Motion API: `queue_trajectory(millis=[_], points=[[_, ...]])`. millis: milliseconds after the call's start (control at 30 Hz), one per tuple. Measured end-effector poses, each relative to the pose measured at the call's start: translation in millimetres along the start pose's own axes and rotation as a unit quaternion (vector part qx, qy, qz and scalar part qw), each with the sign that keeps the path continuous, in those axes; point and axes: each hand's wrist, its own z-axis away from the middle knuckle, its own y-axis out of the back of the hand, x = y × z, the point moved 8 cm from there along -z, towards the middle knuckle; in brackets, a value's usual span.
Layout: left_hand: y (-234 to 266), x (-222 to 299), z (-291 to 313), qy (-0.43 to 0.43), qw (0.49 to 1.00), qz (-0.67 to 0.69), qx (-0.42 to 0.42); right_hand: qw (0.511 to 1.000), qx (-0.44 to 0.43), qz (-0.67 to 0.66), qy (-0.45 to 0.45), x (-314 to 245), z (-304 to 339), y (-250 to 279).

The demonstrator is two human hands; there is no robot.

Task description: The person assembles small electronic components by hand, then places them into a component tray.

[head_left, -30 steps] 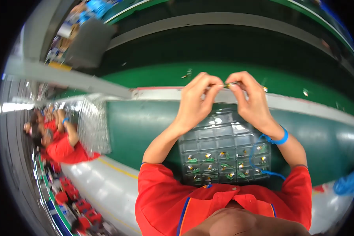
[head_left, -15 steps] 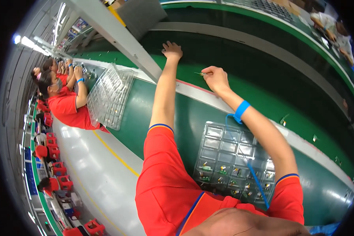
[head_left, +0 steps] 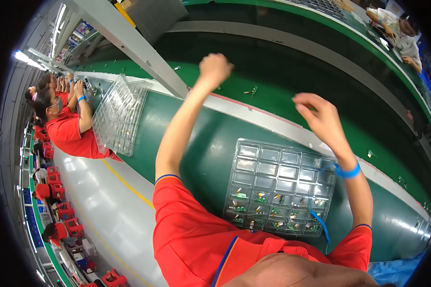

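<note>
Above the dark green conveyor belt (head_left: 282, 95), my left hand (head_left: 215, 71) is closed with its fingers curled under. Whatever it may hold is hidden. My right hand (head_left: 322, 119) hangs over the belt's near edge, thumb and fingers apart, nothing visible between them. Between the two hands a small circuit board with thin wires (head_left: 251, 91) lies on the belt. Below my right hand, a clear plastic compartment tray (head_left: 266, 168) rests on the green worktop. Its nearer rows hold several small green boards (head_left: 275, 211) with wires; its farther rows show bare pockets.
A slanted metal post (head_left: 129, 48) stands left of my left hand. Beyond it another clear tray (head_left: 121, 115) leans beside a co-worker in red (head_left: 72, 126). A blue wrist strap (head_left: 348, 171) with a coiled cord (head_left: 319, 221) is on my right wrist. More small parts (head_left: 371, 153) lie along the belt.
My right hand has moved right and nearer, and opened; the small wired part it pinched is gone from it. My left hand, earlier spread on the belt, is now curled.
</note>
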Motion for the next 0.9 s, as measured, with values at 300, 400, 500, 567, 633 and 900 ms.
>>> queue_trajectory(millis=[300, 400, 500, 567, 633, 900], points=[[-34.7, 116.4, 67.1, -0.172, 0.983, -0.054, 0.025, 0.999, 0.032, -0.012, -0.022, 15.8, 73.6, 24.0], [10.8, 140.9, 82.7, -0.223, 0.956, 0.108, 0.159, 0.996, 0.046, -0.008, -0.083, 32.8, 65.0, 23.4], [51.8, 188.9, 118.5, -0.296, 0.888, 0.329, 0.123, 0.991, 0.085, -0.043, -0.097, 34.3, 61.8, 22.5], [72.8, 198.4, 139.6, -0.339, 0.847, 0.387, 0.136, 0.991, 0.097, -0.081, -0.052, 31.3, 56.7, 15.8], [74.3, 210.9, 140.0, -0.349, 0.830, 0.413, 0.134, 0.991, 0.090, -0.081, -0.065, 43.4, 60.2, 26.2], [16.1, 189.9, 120.4, 0.015, 0.621, 0.770, -0.145, 0.934, 0.227, 0.207, 0.183, -6.1, 72.4, 34.3]])
